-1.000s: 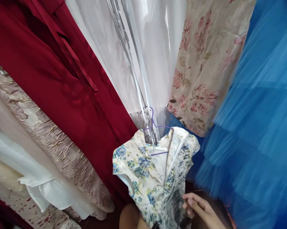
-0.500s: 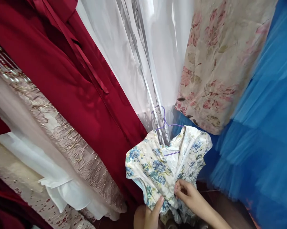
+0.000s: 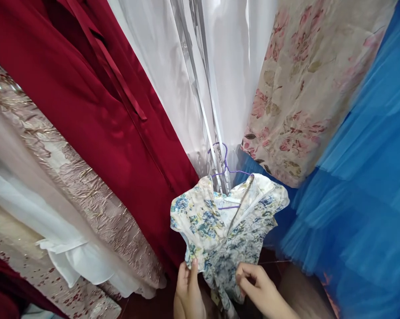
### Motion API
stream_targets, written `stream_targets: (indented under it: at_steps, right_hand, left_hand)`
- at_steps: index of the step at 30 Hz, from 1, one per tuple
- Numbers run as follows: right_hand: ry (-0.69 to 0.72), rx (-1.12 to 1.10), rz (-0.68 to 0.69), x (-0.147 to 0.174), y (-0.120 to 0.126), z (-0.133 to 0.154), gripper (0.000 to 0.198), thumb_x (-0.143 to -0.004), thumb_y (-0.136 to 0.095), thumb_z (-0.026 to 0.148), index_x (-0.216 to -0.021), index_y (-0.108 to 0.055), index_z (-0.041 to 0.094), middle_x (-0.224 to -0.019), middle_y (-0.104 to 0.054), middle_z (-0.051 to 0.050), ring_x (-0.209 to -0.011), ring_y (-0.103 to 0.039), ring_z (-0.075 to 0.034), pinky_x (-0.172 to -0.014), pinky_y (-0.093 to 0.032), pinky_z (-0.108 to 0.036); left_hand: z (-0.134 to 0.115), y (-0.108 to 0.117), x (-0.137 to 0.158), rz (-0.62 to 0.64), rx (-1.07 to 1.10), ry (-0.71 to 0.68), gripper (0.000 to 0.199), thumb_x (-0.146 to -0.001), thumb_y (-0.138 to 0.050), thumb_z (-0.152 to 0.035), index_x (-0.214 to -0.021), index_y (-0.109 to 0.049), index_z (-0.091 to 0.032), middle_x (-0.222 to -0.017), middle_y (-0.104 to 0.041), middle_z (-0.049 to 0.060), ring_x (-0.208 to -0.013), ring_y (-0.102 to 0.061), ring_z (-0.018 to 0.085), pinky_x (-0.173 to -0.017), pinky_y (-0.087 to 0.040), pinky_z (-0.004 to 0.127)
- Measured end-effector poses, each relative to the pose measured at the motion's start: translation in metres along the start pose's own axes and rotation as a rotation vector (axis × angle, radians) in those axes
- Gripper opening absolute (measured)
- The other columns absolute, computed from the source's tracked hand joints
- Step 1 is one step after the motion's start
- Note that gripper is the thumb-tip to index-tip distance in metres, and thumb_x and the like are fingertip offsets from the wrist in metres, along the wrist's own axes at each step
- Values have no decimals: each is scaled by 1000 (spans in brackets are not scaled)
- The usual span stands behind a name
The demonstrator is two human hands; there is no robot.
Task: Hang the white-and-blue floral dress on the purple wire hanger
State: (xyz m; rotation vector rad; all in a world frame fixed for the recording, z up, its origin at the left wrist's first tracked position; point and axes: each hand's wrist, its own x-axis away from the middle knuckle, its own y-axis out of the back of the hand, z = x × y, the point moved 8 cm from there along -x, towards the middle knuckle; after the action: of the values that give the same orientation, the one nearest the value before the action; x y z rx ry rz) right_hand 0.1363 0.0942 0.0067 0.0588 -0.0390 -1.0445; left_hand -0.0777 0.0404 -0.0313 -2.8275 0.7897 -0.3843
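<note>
- Pinching the side edge of the floral garment (image 3: 200, 221) with the left hand (image 3: 188, 288), thumb and fingers closed at the hem of cloth there.
- Nipping the gathered fabric farther across with the right hand (image 3: 258, 285), thumb and forefinger curled into a ring.
- Hanging low and central on a purple hanger (image 3: 226, 166), neckline uppermost, right by silvery strips (image 3: 210, 88).
- Flanked by a red gown (image 3: 96, 124) and blue tulle (image 3: 362, 190), backed by white cloth (image 3: 233, 88) and pink-flowered fabric (image 3: 286, 110).
</note>
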Motion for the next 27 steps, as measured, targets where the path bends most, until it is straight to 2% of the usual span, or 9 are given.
stream_targets:
  at_steps: [5,8,11,15,20,24,27]
  right_hand:
    - [-24,-60,-114,-11,12,-19,21,-91,-53,39,-83,-56,21,-57,-47,5,-57,-49,-15,-59,-37,-26]
    - [-31,-57,-204,-20,24,-33,24,-89,-57,43,-98,-53,21,-58,-44,7,-58,-47,-16,-60,-37,-27]
    - [-33,-23,-231,-28,29,-38,30,-88,-57,45,-105,-51,21,-59,-44,8,-57,-46,-16,-58,-36,-27]
    - [-20,31,-239,-37,28,-33,31,-89,-56,48,-103,-51,21,-59,-45,7,-56,-46,-16,-57,-36,-28]
    - [-5,62,-283,-47,33,-23,29,-86,-58,48,-96,-54,21,-59,-47,6,-56,-49,-17,-56,-36,-28]
    - [17,34,-162,-54,24,-17,22,-87,-57,41,-80,-56,20,-58,-48,5,-55,-47,-15,-55,-36,-27]
    - [14,12,-114,-56,16,-16,16,-86,-57,35,-81,-53,20,-55,-48,6,-53,-47,-15,-56,-36,-27]
  left_hand:
    - [25,-8,14,174,50,160,53,-64,-82,-40,-108,-66,-16,-102,-72,10,-105,-66,32,-89,-53,35]
    - [27,-15,24,225,149,225,53,-62,-83,-39,-109,-65,-20,-104,-72,8,-109,-64,32,-89,-53,34]
    - [23,-22,28,254,208,258,55,-61,-83,-37,-110,-64,-22,-104,-72,6,-110,-64,31,-88,-53,34]
    - [22,-21,26,259,211,262,58,-62,-82,-34,-114,-62,-20,-104,-71,9,-107,-66,33,-84,-55,36]
    - [25,-5,23,110,236,310,56,-58,-79,-27,-111,-61,-20,-102,-72,9,-107,-66,33,-81,-56,35]
    - [19,-3,25,85,210,317,55,-59,-76,-27,-111,-60,-19,-97,-73,8,-102,-68,31,-78,-57,33]
    - [15,-4,25,110,209,305,54,-59,-76,-27,-110,-62,-19,-96,-73,8,-102,-68,31,-79,-56,33]
